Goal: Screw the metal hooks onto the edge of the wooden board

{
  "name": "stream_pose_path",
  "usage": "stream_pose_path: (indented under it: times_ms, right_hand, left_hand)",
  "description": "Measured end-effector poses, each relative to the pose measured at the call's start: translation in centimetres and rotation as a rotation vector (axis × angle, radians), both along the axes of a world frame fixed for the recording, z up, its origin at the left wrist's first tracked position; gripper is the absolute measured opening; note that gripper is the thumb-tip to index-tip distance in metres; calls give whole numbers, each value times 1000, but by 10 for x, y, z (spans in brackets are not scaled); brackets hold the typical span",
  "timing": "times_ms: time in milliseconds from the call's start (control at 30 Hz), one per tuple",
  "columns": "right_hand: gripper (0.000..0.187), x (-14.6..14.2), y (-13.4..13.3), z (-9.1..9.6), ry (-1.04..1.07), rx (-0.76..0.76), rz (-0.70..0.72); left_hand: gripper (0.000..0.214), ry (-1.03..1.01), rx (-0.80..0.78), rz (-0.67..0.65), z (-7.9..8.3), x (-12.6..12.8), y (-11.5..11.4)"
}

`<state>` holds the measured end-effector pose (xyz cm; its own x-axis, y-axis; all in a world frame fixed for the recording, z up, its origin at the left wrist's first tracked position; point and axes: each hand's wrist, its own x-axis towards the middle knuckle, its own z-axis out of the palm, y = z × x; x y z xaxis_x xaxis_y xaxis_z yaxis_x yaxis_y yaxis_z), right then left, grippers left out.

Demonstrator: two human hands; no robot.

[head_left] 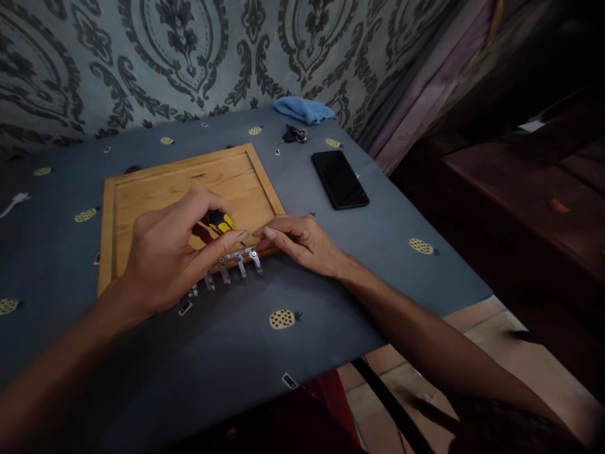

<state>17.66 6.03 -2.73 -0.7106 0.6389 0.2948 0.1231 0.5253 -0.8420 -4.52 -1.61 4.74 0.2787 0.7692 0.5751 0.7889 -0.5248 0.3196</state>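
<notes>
My left hand [163, 252] is closed around the yellow and black handle of a small screwdriver [221, 221], whose thin shaft slants down to the right. Below its tip, a row of metal hooks [240, 261] runs along the near edge of a framed wooden board [189, 180]. The hooks hang over that edge. My right hand [305, 244] rests at the board's near right corner, thumb and fingers pinched together close to the screwdriver's tip. What lies between those fingertips, if anything, is hidden. My left hand covers part of the board and hooks.
A black phone [339, 179] lies right of the board on the blue pineapple-print tablecloth [331, 296]. Behind it are keys [292, 135] and a blue cloth [304, 109]. A white object [15, 200] is at the far left. A patterned curtain [227, 57] hangs behind the table.
</notes>
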Motion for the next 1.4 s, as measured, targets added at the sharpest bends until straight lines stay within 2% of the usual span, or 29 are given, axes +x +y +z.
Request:
stream_pose_path:
  times_ms: [467, 833, 1033, 1400]
  right_hand:
    - [55, -1, 2, -2, -13, 170, 84]
    - [57, 1, 2, 1, -23, 137, 107]
    - [57, 0, 2, 1, -24, 56, 109]
    - [57, 0, 4, 2, -34, -10, 116]
  left_hand:
    - [15, -51, -53, -9, 5, 8, -9]
    - [18, 28, -61, 27, 5, 9, -6]
    - [20, 137, -15, -51, 7, 7, -2]
    - [19, 103, -49, -114, 7, 7, 6]
